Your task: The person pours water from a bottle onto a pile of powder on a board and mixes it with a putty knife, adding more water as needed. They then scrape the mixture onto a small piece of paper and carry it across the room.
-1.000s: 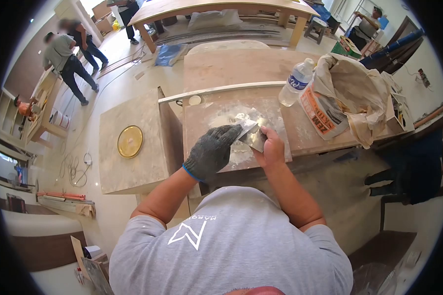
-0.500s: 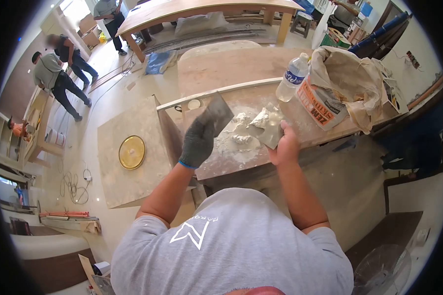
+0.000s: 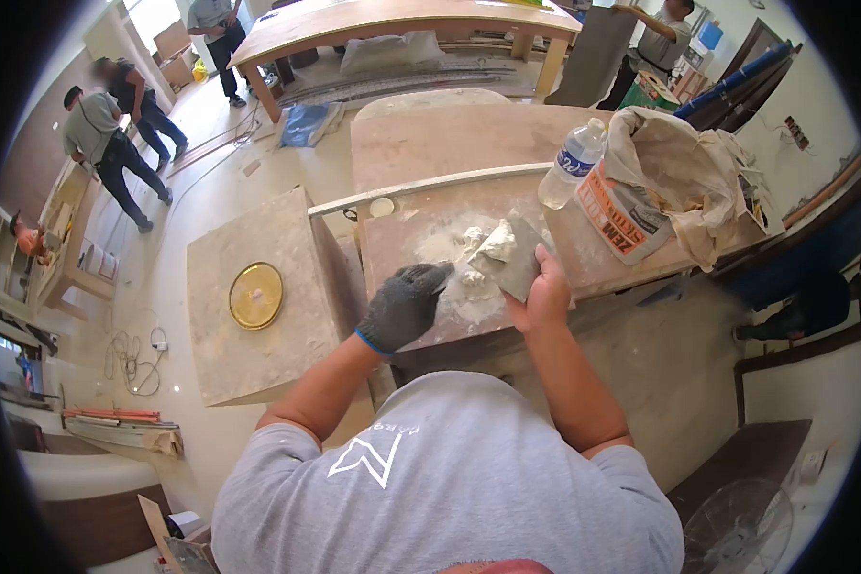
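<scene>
My left hand [image 3: 402,308], in a dark glove with a blue cuff, is closed on a flat scraper [image 3: 442,275] seen nearly edge-on. My bare right hand [image 3: 543,295] grips a grey metal plate [image 3: 518,260], which carries a lump of off-white paste [image 3: 496,243] near its left edge. Between my hands, more paste and white powder [image 3: 474,304] lie on the wooden board [image 3: 402,233]. The left scraper is close to the left side of the paste.
Beyond the plate stand a water bottle [image 3: 573,165] and an open sack [image 3: 622,220]. A yellow round lid [image 3: 256,297] lies on a box at left. Several people are farther back, one holding a grey panel [image 3: 591,59]. A long table [image 3: 402,21] stands behind.
My left hand has moved right and its scraper has turned from broad-side to nearly edge-on. My right hand's plate has shifted slightly, with a lump on it. The back-right person's panel shows more fully.
</scene>
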A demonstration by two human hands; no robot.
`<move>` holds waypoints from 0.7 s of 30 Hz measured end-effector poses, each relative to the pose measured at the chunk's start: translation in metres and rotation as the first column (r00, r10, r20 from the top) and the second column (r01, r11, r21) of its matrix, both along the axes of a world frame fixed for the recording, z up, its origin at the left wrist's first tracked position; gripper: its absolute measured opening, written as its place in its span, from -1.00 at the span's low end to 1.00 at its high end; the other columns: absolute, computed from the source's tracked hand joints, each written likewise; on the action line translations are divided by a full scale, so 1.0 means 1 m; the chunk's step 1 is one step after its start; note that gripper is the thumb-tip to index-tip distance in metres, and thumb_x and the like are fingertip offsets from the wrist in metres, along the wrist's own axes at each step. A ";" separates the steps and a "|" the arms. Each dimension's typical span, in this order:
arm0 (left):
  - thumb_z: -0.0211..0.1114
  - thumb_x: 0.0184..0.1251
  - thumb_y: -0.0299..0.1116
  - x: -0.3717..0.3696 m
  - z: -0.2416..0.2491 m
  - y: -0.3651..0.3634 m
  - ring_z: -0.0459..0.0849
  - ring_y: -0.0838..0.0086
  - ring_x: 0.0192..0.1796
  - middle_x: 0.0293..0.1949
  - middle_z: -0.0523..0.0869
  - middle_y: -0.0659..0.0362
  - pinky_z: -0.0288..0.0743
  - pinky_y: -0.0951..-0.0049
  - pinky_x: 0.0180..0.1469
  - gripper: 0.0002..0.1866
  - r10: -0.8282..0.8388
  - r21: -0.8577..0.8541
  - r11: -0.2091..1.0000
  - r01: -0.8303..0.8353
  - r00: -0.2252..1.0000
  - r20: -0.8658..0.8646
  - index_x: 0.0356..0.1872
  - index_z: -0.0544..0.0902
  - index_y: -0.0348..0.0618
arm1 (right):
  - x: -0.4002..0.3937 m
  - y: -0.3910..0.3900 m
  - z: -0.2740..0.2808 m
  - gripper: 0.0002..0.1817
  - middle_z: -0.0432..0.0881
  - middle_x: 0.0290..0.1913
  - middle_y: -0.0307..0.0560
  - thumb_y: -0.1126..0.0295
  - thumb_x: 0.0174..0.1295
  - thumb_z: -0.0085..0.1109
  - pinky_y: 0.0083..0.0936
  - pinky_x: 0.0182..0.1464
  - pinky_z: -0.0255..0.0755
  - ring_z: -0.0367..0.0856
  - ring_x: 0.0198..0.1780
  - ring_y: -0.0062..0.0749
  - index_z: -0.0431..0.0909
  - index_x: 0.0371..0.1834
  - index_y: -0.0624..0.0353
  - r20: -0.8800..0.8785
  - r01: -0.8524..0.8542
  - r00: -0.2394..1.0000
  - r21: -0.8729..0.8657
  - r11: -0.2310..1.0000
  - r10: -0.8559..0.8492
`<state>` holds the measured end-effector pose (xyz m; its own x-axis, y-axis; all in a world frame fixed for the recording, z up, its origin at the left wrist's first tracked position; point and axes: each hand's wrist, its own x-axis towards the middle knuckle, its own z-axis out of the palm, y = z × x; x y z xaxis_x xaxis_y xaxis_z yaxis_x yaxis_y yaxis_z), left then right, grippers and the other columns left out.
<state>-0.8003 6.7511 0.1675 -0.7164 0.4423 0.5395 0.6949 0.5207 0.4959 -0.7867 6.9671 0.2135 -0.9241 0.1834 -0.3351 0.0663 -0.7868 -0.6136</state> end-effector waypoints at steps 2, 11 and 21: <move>0.28 0.37 -0.50 -0.017 -0.022 -0.018 0.71 0.01 -0.13 -0.11 0.73 -0.12 0.62 0.27 -0.03 -0.71 -0.081 -0.073 0.994 0.079 0.997 -0.020 0.09 0.64 -0.26 | -0.002 0.005 0.001 -0.57 0.60 0.19 0.05 0.25 0.57 -0.23 -0.10 0.26 0.55 0.62 0.23 -0.10 0.39 0.32 0.29 -0.048 -0.079 0.996 -0.024 0.997 0.078; 0.06 0.55 -0.37 -0.044 -0.026 -0.009 0.65 -0.03 0.14 0.11 0.68 -0.13 0.54 0.17 0.21 -0.64 -0.003 0.218 0.971 -0.100 0.904 0.428 0.25 0.52 -0.31 | 0.002 -0.019 -0.038 -0.54 0.58 0.24 0.09 0.20 0.59 -0.25 -0.05 0.29 0.51 0.61 0.24 -0.06 0.37 0.35 0.28 -0.004 -0.454 0.885 -0.237 0.859 0.467; 0.27 0.41 0.02 -0.033 -0.011 -0.013 0.74 -0.02 0.00 -0.11 0.77 -0.13 0.58 0.12 0.12 -0.50 0.276 -0.255 0.957 -0.135 0.683 0.676 0.09 0.66 -0.23 | -0.001 0.012 -0.030 -0.53 0.62 0.20 0.05 0.17 0.58 -0.18 -0.10 0.29 0.52 0.65 0.20 -0.12 0.40 0.35 0.27 -0.105 -0.367 0.929 -0.155 0.917 0.354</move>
